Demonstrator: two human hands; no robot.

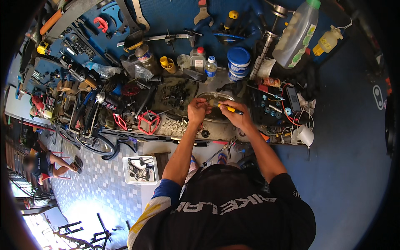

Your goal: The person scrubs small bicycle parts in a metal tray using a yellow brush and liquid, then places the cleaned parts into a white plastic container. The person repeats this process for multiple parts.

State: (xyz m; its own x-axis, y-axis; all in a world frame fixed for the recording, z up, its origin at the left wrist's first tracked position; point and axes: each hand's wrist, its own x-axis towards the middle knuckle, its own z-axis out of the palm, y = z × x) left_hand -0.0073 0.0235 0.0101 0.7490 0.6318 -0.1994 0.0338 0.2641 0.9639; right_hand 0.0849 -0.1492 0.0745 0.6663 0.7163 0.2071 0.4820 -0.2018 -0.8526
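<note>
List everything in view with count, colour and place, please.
bench: one, grey, centre
wall: one, blue, behind bench
tub: one, blue, back of bench
large bottle: one, clear, green cap, upper right
pedals: two, red, bench's left
tray: one, silver-grey, bench's middle
cup: one, white, bench's right edge
box: one, white, left of centre
small parts: many, mixed colours, across bench
other items: many, mixed, wall and bench
seated person: one, dark top, far left
tool: one, yellow and black, over tray
left hand: one, bare, at tray's left
right hand: one, bare, holding tool
</note>
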